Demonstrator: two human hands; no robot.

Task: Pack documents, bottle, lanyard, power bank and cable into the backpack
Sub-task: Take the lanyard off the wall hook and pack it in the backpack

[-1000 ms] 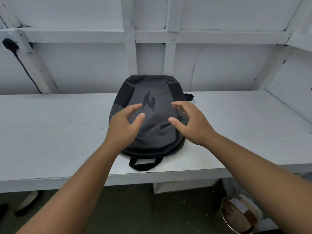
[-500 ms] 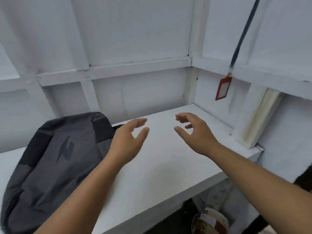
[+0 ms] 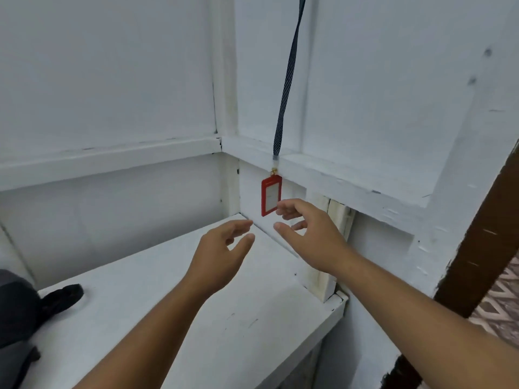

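Note:
A lanyard hangs on the white right wall: a dark striped strap [image 3: 286, 88] running up out of view, with a red badge holder [image 3: 270, 195] at its lower end. My right hand [image 3: 311, 234] is open just right of and below the badge holder, its fingertips almost at the holder's edge. My left hand [image 3: 222, 254] is open too, lower and to the left over the shelf, holding nothing. Only an edge of the grey backpack [image 3: 14, 313] shows at the far left, its black strap loop [image 3: 63, 297] lying on the shelf.
The white shelf [image 3: 252, 318] ends at a corner post [image 3: 325, 276] on the right. White boarded walls meet in a corner behind the lanyard. A dark brown post [image 3: 483, 237] and patterned cloth [image 3: 502, 310] stand at the far right.
The view has swung right from the backpack to the wall corner. Both hands left the backpack, and my right hand has reached up close to the hanging red badge holder.

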